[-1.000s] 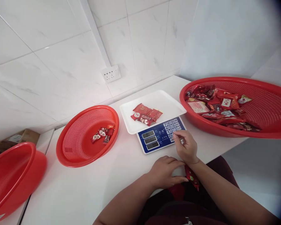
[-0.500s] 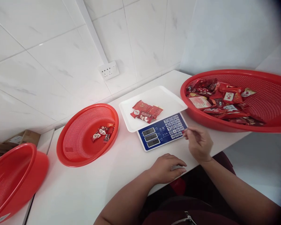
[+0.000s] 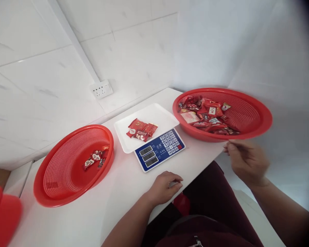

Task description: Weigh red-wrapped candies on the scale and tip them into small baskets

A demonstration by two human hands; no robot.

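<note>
My left hand (image 3: 164, 187) rests palm down on the white table's front edge, fingers loosely curled, holding nothing. My right hand (image 3: 245, 159) hovers off the table's right end, just below the rim of the large red basket (image 3: 260, 115), thumb and fingers pinched together; it is blurred and I cannot make out anything in it. The large basket holds several red snack packets (image 3: 208, 115). A blue-faced digital scale (image 3: 159, 149) sits mid-table with a white tray (image 3: 164, 115) bearing a few red packets (image 3: 141, 129).
A smaller red basket (image 3: 67, 178) with a few packets (image 3: 95, 157) stands on the left. Another red tub (image 3: 2, 216) shows at the far left edge. A wall socket (image 3: 101, 90) sits on the tiled wall behind. Something red (image 3: 182, 204) lies on my lap.
My right hand has left the scale's keypad and swung right, past the table's end toward the large basket. The view has turned right. The left hand stays put.
</note>
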